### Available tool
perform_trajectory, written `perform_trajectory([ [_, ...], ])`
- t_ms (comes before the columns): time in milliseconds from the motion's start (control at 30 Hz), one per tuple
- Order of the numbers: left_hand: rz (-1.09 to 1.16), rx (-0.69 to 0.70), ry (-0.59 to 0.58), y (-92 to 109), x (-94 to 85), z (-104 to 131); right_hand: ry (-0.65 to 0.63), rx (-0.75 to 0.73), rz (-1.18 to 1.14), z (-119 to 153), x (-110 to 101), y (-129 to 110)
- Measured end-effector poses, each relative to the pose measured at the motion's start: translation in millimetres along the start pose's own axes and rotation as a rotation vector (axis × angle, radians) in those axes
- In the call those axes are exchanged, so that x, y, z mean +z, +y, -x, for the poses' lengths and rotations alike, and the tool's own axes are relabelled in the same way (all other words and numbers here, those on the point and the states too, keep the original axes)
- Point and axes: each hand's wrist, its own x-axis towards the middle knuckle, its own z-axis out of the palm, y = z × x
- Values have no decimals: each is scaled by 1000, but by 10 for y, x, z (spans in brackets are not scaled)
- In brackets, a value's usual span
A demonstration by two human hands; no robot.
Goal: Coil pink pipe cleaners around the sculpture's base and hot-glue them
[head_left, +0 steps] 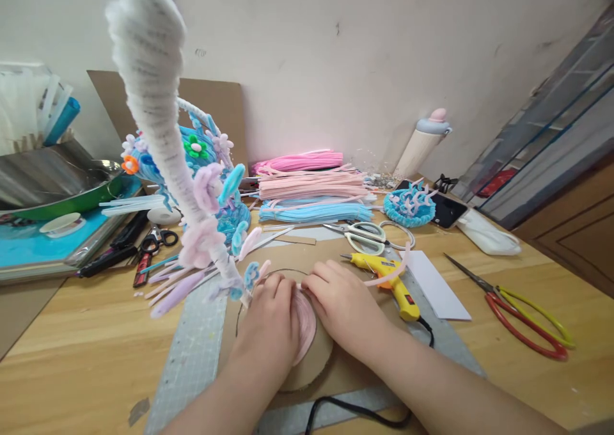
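A pink coil of pipe cleaner [306, 327] lies on a round cardboard disc [307, 380]. My left hand [272, 316] rests over the coil's left side, its fingers bent together near the base of a tall white fuzzy stem [165, 128]. On the coil's upper right edge, my right hand [341, 304] has its fingers closed on the pink strand. The strand's free end [398, 272] passes out to the right behind that hand. Pastel flowers and leaves hang on the stem. The fingertips of both hands are partly hidden.
A yellow glue gun [391, 281] with a black cord lies right of my right hand. Red-and-yellow scissors [522, 320] are farther right. Bundled pipe cleaners [311, 189], white-handled scissors [364, 237] and a blue fuzzy basket [410, 206] stand behind. A metal bowl [48, 173] is at left.
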Motion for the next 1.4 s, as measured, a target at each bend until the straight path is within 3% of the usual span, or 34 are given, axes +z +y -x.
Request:
perform_trajectory([
  [100, 13, 19, 39, -4, 14, -5, 7, -5, 10, -3, 1, 9],
  [567, -10, -15, -34, 16, 2, -20, -19, 15, -3, -7, -35, -7],
  [800, -35, -32, -51, 19, -1, -15, -65, 151, -43, 78, -158, -10],
  [1067, -11, -54, -54, 19, 8, -13, -137, 230, -267, 128, -208, -24],
  [1400, -9, -40, -47, 19, -2, -2, -117, 240, -375, 100, -126, -42],
])
